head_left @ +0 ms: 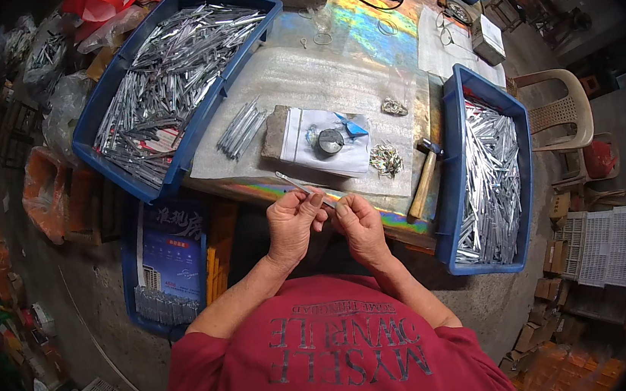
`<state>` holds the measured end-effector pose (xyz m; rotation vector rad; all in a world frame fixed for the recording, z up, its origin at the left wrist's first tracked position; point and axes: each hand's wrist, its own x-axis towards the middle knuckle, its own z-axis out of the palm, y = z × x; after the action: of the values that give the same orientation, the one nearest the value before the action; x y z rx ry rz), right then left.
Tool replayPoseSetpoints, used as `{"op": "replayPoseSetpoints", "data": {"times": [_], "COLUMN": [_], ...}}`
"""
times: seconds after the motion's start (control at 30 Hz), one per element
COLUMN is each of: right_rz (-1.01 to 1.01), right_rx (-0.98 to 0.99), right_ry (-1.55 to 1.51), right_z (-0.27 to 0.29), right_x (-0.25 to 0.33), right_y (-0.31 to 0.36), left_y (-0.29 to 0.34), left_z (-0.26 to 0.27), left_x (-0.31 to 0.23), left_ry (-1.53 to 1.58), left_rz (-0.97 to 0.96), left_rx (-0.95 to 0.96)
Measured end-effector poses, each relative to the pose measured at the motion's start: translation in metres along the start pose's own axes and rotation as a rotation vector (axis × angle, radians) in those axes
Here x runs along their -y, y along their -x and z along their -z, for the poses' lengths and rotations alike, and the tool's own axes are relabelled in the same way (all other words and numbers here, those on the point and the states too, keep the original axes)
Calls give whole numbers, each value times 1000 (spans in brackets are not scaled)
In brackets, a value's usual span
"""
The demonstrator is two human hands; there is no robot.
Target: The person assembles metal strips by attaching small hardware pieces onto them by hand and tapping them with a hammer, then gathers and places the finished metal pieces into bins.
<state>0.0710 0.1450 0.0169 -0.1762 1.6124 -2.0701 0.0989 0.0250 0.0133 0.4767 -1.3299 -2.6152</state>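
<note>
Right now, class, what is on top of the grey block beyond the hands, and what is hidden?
White paper covers most of the grey block; on it sit a small round pot and a blue piece. The surfaces directly beneath the paper and pot are covered.

This looks like a workshop: deep blue plastic bins (451,188) heaped with slim silvery metal pieces (178,72) sit at a counter with a shimmering rainbow-coloured surface (363,15), alongside a wooden-handled hammer (424,184), while white gridded plastic crates (616,244) and brown cardboard boxes (534,336) crowd the grey floor (88,311).
</note>
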Motion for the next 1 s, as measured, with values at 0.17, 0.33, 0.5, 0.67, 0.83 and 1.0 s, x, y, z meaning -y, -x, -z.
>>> {"op": "replayPoseSetpoints", "data": {"times": [0.17, 0.33, 0.5, 0.67, 0.83, 1.0], "right_rz": [60, 20, 7, -39, -38, -37], "right_rx": [-39, -60, -62, -148, -179, -162], "right_ry": [-14, -1, -19, -32, -11, 6], "right_z": [-6, -4, 16, 24, 34, 36], "right_x": [4, 13, 2, -2, -7, -6], "right_y": [0, -2, 8, 20, 26, 27], "left_y": [-5, -43, -75, -83, -84, -86], "left_z": [-6, -2, -7, -7, -7, -6], "left_x": [-6, -4, -5, -1, 1, 1], "left_ry": [-8, -132, -346, -440, -475, -567], "left_rz": [-22, -192, -368, -361, -395, -456], "left_rx": [5, -59, -54, -36, -60, -49]}}
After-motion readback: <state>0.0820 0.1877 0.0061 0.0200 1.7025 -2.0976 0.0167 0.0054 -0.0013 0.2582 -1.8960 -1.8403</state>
